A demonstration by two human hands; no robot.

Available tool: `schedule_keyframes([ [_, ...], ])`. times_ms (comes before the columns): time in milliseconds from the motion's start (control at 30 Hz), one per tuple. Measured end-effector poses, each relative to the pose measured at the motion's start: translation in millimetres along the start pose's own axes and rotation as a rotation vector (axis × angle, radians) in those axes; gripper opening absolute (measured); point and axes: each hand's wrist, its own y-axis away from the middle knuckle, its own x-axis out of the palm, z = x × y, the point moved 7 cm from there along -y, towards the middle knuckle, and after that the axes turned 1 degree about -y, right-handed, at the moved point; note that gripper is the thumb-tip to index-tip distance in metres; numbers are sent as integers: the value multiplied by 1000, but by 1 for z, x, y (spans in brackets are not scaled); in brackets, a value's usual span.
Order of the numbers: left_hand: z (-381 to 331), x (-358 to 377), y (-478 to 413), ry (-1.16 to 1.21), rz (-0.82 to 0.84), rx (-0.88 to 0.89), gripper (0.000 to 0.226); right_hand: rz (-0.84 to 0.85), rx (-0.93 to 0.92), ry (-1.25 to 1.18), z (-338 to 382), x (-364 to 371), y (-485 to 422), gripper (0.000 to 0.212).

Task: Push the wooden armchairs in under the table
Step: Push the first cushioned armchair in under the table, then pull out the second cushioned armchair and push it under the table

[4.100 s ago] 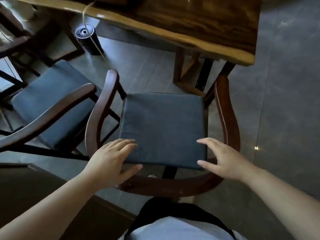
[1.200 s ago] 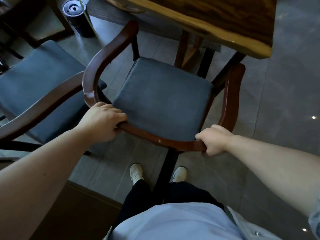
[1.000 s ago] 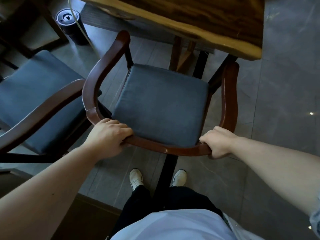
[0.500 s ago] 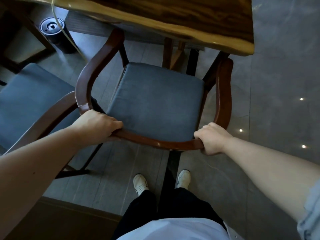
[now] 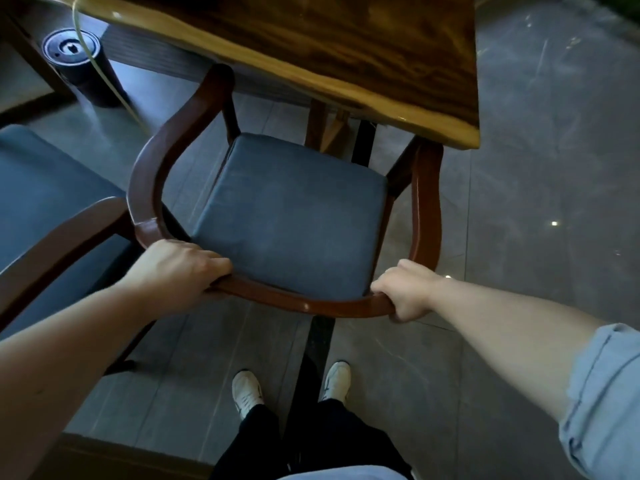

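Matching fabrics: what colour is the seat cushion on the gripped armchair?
Dark slate blue-grey seat cushion, plain; head view.

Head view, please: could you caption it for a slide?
Both hands, left and right, grip the armchair at the table.

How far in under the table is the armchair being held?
Partly in. The armchair has its armrest tips at the table edge, its seat mostly uncovered; left hand and right hand grip its back rail.

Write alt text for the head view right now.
Both hands, left hand and right hand, grip the curved back rail of a wooden armchair, its front just under the wooden table. A second armchair stands left.
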Motion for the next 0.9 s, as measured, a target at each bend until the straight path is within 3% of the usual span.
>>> schedule_keyframes([
  [133,-17,9,-22,-19,29,8,25,21,62,16,-32,-2,8,23],
  [367,-18,7,-23,6,99,14,21,-16,87,8,-32,0,11,20],
  [533,-18,8,-25,7,196,-61,30,-66,120,-65,-29,0,19,20],
  [633,-20,5,-22,6,231,-145,35,-129,68,-139,-16,-11,28,45],
  [733,-28,-10,-13,41,141,-211,47,-244,-68,-181,15,-37,43,77],
  [900,-42,-46,18,-28,6,-320,68,-438,-231,-148,62,-86,56,85],
])
